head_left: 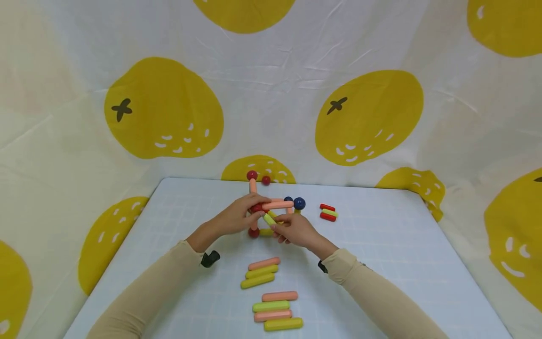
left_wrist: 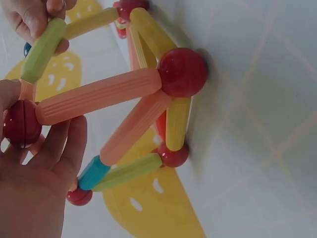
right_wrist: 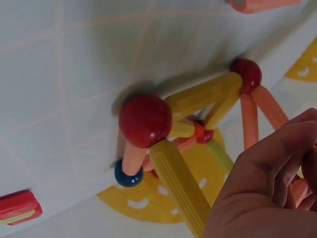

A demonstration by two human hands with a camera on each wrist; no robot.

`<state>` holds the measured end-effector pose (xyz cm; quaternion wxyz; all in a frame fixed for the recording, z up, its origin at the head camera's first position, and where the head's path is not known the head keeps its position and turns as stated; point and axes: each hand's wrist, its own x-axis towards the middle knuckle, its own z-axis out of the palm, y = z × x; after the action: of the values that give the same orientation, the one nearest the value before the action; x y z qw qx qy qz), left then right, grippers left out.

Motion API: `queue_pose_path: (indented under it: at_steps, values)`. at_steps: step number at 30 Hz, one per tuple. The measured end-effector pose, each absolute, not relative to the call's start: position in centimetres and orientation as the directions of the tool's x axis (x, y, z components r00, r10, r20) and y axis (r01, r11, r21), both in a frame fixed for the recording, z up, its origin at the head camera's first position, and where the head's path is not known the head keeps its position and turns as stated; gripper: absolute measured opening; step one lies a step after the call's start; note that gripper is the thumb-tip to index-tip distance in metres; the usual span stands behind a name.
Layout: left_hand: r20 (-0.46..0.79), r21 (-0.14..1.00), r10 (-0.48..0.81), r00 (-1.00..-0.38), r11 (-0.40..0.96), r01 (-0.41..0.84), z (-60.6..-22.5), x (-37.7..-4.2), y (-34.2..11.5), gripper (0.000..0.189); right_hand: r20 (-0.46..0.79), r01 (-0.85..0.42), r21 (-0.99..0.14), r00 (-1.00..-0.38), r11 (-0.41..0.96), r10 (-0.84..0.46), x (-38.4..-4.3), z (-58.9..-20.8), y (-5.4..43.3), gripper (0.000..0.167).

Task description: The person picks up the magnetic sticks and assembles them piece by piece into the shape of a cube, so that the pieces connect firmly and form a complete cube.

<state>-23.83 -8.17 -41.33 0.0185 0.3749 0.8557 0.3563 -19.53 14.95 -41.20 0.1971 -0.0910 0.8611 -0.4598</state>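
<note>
A frame of magnetic sticks and balls stands on the table, with red balls at several corners and a dark blue ball (head_left: 299, 203) at its right. My left hand (head_left: 235, 217) grips an upper red ball (left_wrist: 22, 124), its fingers curled around the lower side. From that ball a pink stick (left_wrist: 99, 96) slopes to a red ball (left_wrist: 183, 72) on the table. My right hand (head_left: 298, 230) pinches a light green stick (left_wrist: 44, 49) near the gripped ball; whether they touch I cannot tell. Below the right hand, a yellow stick (right_wrist: 181, 186) rises from another red ball (right_wrist: 145, 120).
In front of the frame lie two groups of loose sticks, one with a yellow-green stick (head_left: 257, 281), the nearer with a pink stick (head_left: 279, 296). Short red and green sticks (head_left: 328, 213) lie to the right. A loose-looking red ball (head_left: 266, 180) sits near the back edge.
</note>
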Motion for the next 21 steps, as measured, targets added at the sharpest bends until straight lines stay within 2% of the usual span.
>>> queue_pose_path:
  at_steps: [10,21]
  values:
    - [0.172,0.563,0.717,-0.675,0.491,0.665,-40.7,-23.8,-7.8,0.045,-0.242,0.003,-0.827,-0.905,0.562,-0.351,-19.9,-41.2,14.3,0.034]
    - [0.080,0.524,0.733,-0.676,0.546,0.654,-39.8,-24.0,-7.7,0.053,-0.237,0.025,-0.855,-0.908,0.518,-0.347,-19.8,-41.0,13.8,0.029]
